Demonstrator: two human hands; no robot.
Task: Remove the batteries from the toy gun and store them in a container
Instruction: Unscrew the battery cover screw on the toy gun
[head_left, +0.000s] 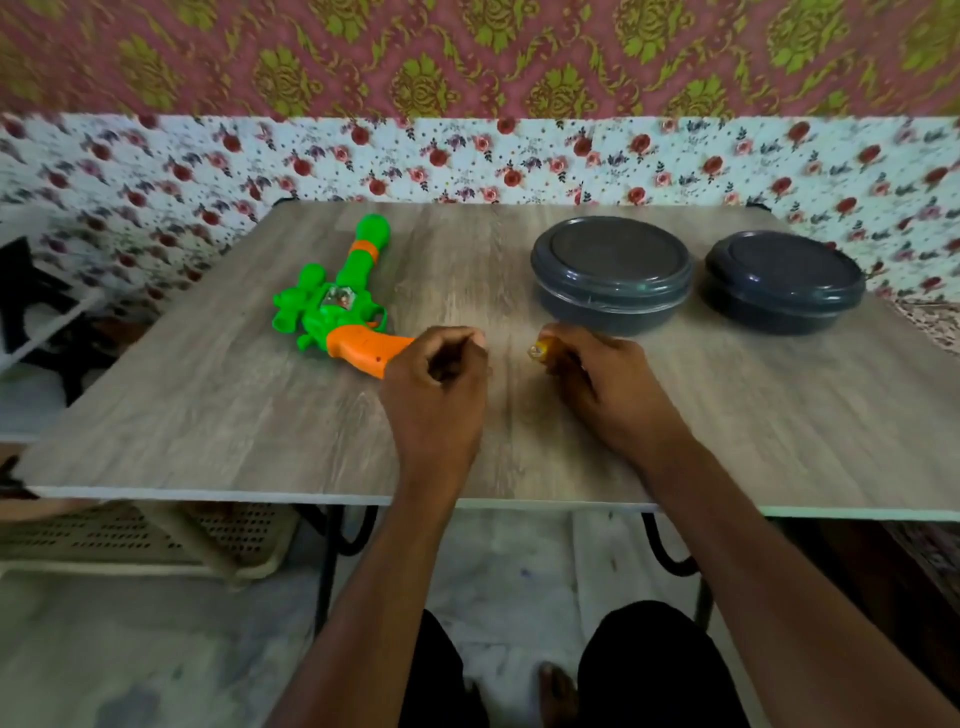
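Head view: right hand (597, 379) curled tight around a small yellow-tipped object (539, 351), likely a battery, its end poking past the fingers. Left hand (441, 384) loosely fisted; whether it holds anything, cannot tell. Toy gun (337, 306) lies on the table (208, 415), orange grip touching the left knuckles. Both dark containers (613, 273) (784, 280) lidded. Risk: opening a lid one-handed may let the battery slip and roll off the table. Both forearms reach forward, wrists low.
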